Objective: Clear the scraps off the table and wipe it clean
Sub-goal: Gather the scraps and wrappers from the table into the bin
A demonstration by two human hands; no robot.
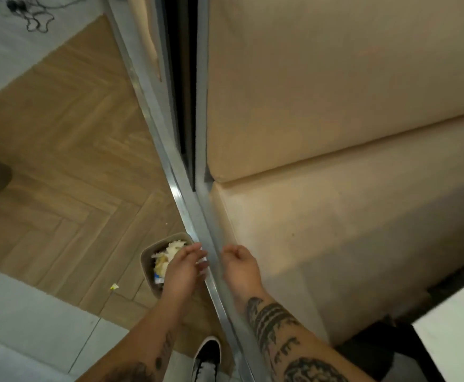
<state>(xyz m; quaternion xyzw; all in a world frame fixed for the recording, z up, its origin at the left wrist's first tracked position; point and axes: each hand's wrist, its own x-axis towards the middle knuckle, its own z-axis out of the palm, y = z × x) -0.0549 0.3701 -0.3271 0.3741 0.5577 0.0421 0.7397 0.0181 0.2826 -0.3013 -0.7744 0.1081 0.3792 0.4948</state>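
Head view, the only one you get: you're looking straight down past a metal rail [189, 213] next to a big beige cabinet [335, 106]. The bin [148, 256] sits on the wood floor [68, 150] right against the rail, already stuffed with scraps [167, 255] of white and yellowish paper.

Your left hand [185, 264] hangs right over the bin, fingers curled, with something small and white showing at the fingertips. Looks like you're dropping or pushing waste in, but I can't tell if you're really gripping it.

Your right hand [239, 264] is loosely curled beside the rail, holding nothing I can see.

One stray scrap [114, 286] missed and lies on the floor left of the bin, so grab that. The table isn't clearly in view, so wiping looks not yet done.
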